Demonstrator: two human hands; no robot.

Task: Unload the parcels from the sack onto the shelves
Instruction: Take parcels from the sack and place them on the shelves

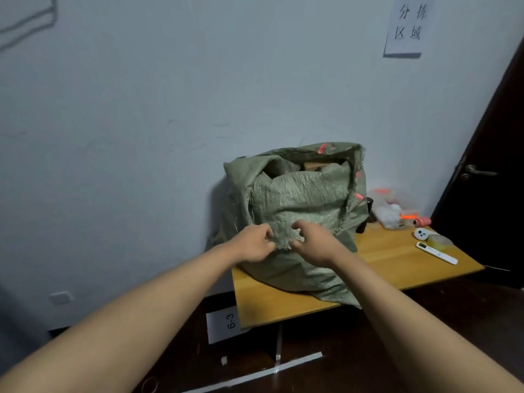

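Standing against the pale wall on a small yellow wooden surface (397, 259): one bulging grey-green woven plastic sack (295, 199), mouth at the top already slack and partly open. Inside the mouth, a grey rounded parcel (279, 167) and the brown corner of a cardboard parcel (313, 165) show; anything beneath is hidden by the fabric.

Hands: left hand (255, 243) and right hand (314, 245) lie side by side at the sack's folded-over front flap, fingers curled and pinching its frayed lower edge.

Progress, as judged from here: barely begun. The sack looks full, no parcel is out on the surface, and no shelves are visible from this spot. The step in hand seems to be pulling the flap down to widen the opening. Every parcel has yet to be lifted out and shelved.

Also on the surface, right of the sack: a clear plastic box of small items (392, 208), a roll of clear tape (439, 241), a white stick-shaped device (436, 253), a small white round gadget (421, 233). Below the surface: a white label reading 6-3 (224, 324).
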